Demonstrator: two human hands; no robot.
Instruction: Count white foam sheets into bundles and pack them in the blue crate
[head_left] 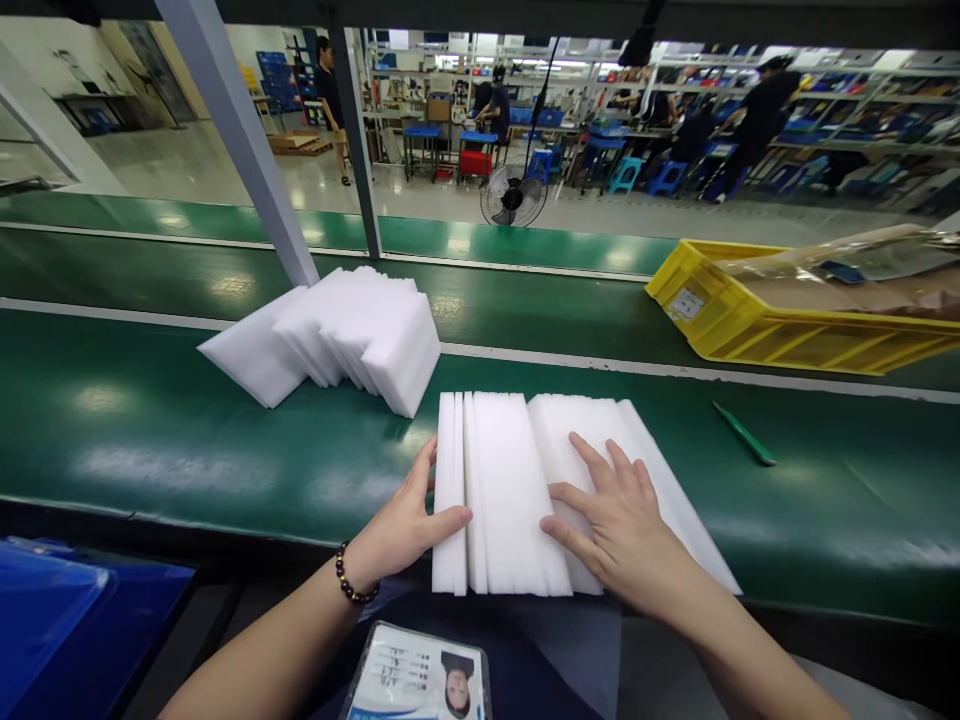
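Note:
A row of white foam sheets point(506, 490) stands packed side by side at the green work surface's front edge, the right-hand ones leaning over. My left hand point(401, 525) is at the row's left end, its thumb on top of the outer sheets and its fingers curled round their left side, partly hidden. Over the leaning sheets, my right hand point(619, 515) lies with fingers spread, touching the foam. A second pile of white foam sheets point(401, 345) leans in a fanned stack farther back on the left.
A green pen-like tool point(744, 434) lies to the right on the green work surface point(150, 420). Behind it sits a yellow crate point(780, 335) holding brown and clear wrapping. A grey post point(240, 140) rises behind the foam pile. Blue bins point(67, 620) are at lower left.

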